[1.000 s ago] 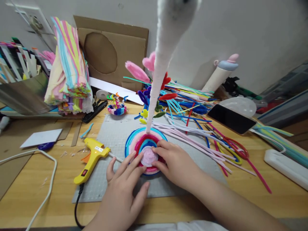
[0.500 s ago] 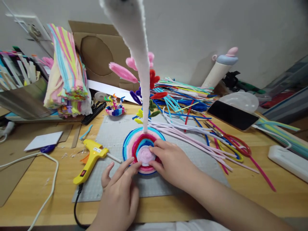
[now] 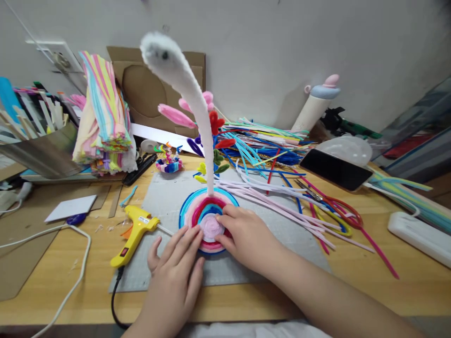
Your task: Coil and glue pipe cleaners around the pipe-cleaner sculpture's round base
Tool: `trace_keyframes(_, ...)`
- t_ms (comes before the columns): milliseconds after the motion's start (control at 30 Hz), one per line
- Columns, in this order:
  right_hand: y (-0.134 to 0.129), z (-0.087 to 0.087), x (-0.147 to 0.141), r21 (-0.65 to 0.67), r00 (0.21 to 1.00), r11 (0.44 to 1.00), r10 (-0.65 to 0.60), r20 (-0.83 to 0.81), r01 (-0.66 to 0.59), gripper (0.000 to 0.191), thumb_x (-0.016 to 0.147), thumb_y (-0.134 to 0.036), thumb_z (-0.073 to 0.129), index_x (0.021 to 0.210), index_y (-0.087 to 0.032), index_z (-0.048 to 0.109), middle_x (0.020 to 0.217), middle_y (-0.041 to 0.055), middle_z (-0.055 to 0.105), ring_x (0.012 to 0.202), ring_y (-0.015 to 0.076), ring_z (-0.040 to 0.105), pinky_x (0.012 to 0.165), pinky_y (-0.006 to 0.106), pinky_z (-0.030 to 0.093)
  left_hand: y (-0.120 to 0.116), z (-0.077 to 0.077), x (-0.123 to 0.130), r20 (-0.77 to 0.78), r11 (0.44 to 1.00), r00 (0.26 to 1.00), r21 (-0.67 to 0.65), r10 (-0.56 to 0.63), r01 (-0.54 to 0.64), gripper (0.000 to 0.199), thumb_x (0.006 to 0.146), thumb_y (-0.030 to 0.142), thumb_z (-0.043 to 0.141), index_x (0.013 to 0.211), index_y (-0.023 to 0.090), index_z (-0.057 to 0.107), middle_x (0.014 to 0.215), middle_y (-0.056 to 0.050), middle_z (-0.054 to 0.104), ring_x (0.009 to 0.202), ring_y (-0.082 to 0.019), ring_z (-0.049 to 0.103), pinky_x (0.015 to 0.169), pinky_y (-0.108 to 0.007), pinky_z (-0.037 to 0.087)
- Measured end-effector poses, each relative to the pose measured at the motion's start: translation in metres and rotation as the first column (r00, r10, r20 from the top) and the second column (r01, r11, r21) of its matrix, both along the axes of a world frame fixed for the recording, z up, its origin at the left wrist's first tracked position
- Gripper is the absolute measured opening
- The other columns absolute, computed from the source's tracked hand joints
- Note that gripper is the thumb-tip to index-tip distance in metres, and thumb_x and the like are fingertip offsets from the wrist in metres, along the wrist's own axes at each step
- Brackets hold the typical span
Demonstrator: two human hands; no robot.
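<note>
A round base of coiled pipe cleaners (image 3: 187,206), with rings of blue, pink and red, lies on a grey cutting mat (image 3: 275,263). From its back edge rises a curved white fuzzy stalk (image 3: 205,122), with a dark spot near the top and coloured pipe-cleaner flowers behind it. A small pale pink coil (image 3: 213,226) sits on the base. My right hand (image 3: 248,237) pinches that coil's right side between thumb and fingers. With fingers stretched out, my left hand (image 3: 176,272) rests at the base's left edge, fingertips by the coil.
A yellow glue gun (image 3: 136,232) lies left of the base, its nozzle toward my left fingers. Loose pale pipe cleaners (image 3: 278,202) and red-handled scissors (image 3: 341,211) are to the right. Farther back are a phone (image 3: 334,169) and a pipe-cleaner bundle (image 3: 102,112).
My left fingers have straightened and lie flatter on the base. The right hand keeps its pinch on the coil. The view has tilted up, showing the stalk's top.
</note>
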State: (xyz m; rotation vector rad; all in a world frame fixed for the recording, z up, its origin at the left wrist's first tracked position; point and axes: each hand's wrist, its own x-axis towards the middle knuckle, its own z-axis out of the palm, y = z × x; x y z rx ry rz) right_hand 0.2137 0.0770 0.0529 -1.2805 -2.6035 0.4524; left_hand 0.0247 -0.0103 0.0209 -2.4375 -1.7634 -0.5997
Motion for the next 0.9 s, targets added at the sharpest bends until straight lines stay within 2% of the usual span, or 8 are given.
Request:
trace_keyframes(167,0.001,-0.002,0.0,0.016,1.0,1.0,0.006,-0.013,-0.006,0.017,0.085,-0.031,0.059,0.097,-0.019,0.064,0.099,0.0057,0.059,0.091,0.0216,0.056,0.078,0.033,0.041,0.006,0.006,0.0,-0.122,0.996,0.989,0.024,-0.08,0.083,0.046,0.088,0.024,0.05,0.133,0.023,0.049,0.131,-0.003,0.058,0.125,-0.024,0.048,0.113,-0.044,-0.005)
trace_keyframes(267,0.001,-0.001,0.0,0.007,1.0,1.0,0.005,-0.003,-0.005,0.018,0.085,-0.032,0.059,0.097,-0.019,0.064,0.1,0.006,0.059,0.091,0.022,0.056,0.077,0.034,0.041,0.014,0.019,-0.005,-0.119,0.993,0.986,-0.046,-0.113,0.108,0.041,0.09,0.027,0.049,0.131,0.027,0.051,0.13,0.0,0.06,0.127,-0.024,0.047,0.113,-0.045,-0.005)
trace_keyframes(367,0.0,0.002,0.0,-0.018,1.0,1.0,-0.001,0.006,0.001,0.02,0.085,-0.032,0.058,0.099,-0.019,0.064,0.102,0.0064,0.059,0.092,0.0225,0.056,0.077,0.034,0.041,0.021,0.028,-0.006,-0.104,0.991,0.988,-0.081,-0.115,0.107,0.044,0.091,0.027,0.046,0.135,0.029,0.046,0.132,-0.001,0.058,0.13,-0.024,0.043,0.113,-0.048,-0.002)
trace_keyframes(500,-0.001,0.002,0.0,-0.006,1.0,1.0,-0.006,-0.007,0.006,0.02,0.085,-0.031,0.059,0.101,-0.02,0.064,0.102,0.0063,0.059,0.091,0.0221,0.057,0.078,0.034,0.042,0.023,0.025,0.001,-0.115,0.987,0.983,-0.1,-0.14,0.129,0.048,0.093,0.03,0.044,0.14,0.027,0.039,0.139,-0.006,0.05,0.131,-0.026,0.042,0.112,-0.052,-0.004)
trace_keyframes(667,-0.001,-0.002,0.0,0.017,1.0,1.0,0.006,-0.024,-0.006,0.021,0.084,-0.032,0.06,0.101,-0.019,0.064,0.101,0.006,0.059,0.09,0.0214,0.056,0.078,0.033,0.042,0.025,0.02,0.005,-0.098,0.984,0.982,-0.093,-0.16,0.151,0.045,0.093,0.026,0.045,0.137,0.026,0.045,0.137,-0.009,0.052,0.128,-0.025,0.046,0.114,-0.053,0.0)
trace_keyframes(800,-0.001,-0.003,0.001,0.031,1.0,0.999,0.01,-0.023,-0.009,0.02,0.085,-0.032,0.059,0.1,-0.019,0.064,0.101,0.0063,0.059,0.09,0.0214,0.056,0.078,0.034,0.041,0.032,0.027,-0.007,-0.008,0.959,0.978,-0.197,-0.209,0.203,0.043,0.094,0.027,0.043,0.136,0.031,0.045,0.134,-0.006,0.055,0.13,-0.023,0.045,0.113,-0.056,0.0)
trace_keyframes(900,-0.002,-0.002,0.001,0.038,1.0,0.999,0.009,-0.013,-0.009,0.02,0.085,-0.034,0.058,0.097,-0.019,0.064,0.098,0.006,0.059,0.089,0.0215,0.056,0.076,0.033,0.041,0.035,0.031,-0.014,0.166,0.956,0.979,-0.245,-0.122,0.161,0.043,0.097,0.026,0.034,0.139,0.034,0.04,0.136,-0.004,0.053,0.135,-0.023,0.037,0.112,-0.06,0.006)
